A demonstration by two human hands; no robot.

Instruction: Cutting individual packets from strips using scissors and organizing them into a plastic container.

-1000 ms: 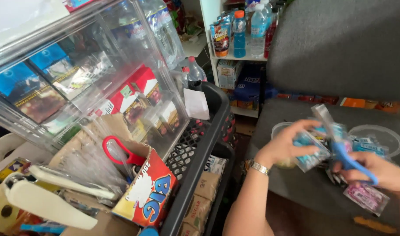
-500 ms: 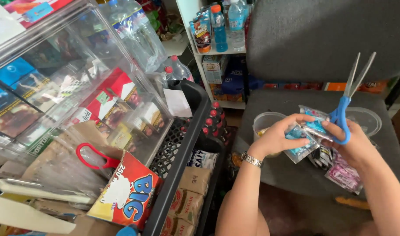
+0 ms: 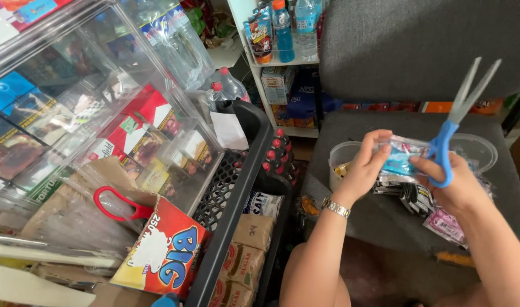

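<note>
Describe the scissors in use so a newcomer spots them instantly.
Start at the grey chair on the right. In front of it the right hand grips the blue scissors, blades open upward. The red scissors lie unused by the clear case.

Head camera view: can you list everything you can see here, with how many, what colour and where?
scissors: one, blue handles, blades up and apart, in the right hand
sachet strip: one, clear with blue, held between both hands
loose sachets: several, black, white and pink, on the grey seat
plastic tubs: two, clear, on the seat behind the hands
grey chair: one, right half of view
display case: one, clear, holding red and blue packs, left
red scissors: one, below the case
black basket: one, centre
drink bottles: several, blue and clear, on the white shelf at top
wristwatch: one, metal, left wrist
left hand: gripping the strip
right hand: holding the scissors
</note>
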